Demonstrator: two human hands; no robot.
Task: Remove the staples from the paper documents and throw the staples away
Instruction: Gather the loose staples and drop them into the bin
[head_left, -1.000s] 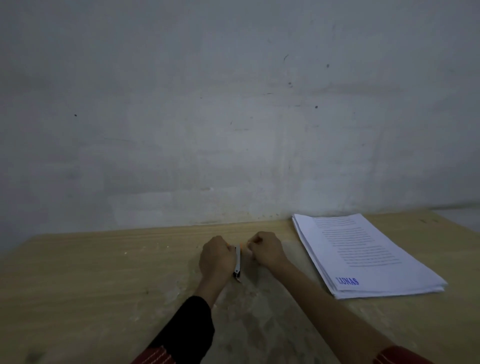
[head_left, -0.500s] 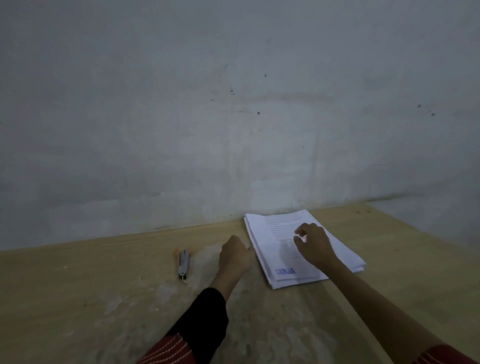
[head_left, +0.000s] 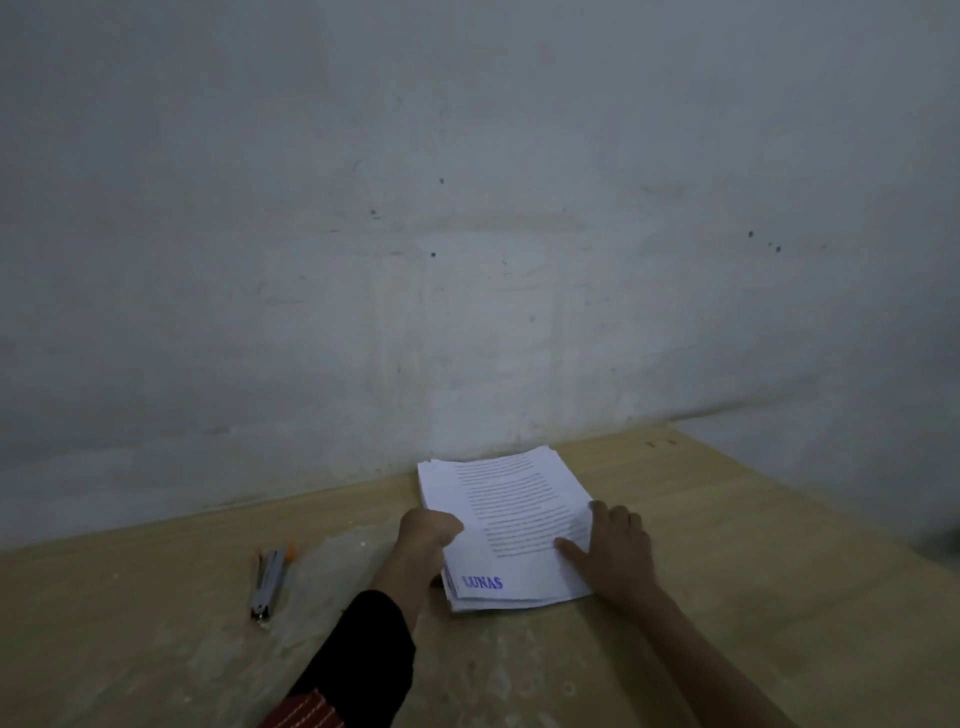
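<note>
Since 0.5 s ago: left hand (head_left: 428, 530) has reached the paper stack (head_left: 511, 519) and grips its left edge, fingers curled. Right hand (head_left: 615, 551), previously curled above the page, now lies flat on the right edge, fingers spread. Staple remover (head_left: 270, 577) unmoved on table (head_left: 156, 649), left of stack.

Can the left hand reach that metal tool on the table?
Probably yes. The staple remover lies beside the left hand with only bare table between, though that hand grips the paper stack and must let go first.
</note>
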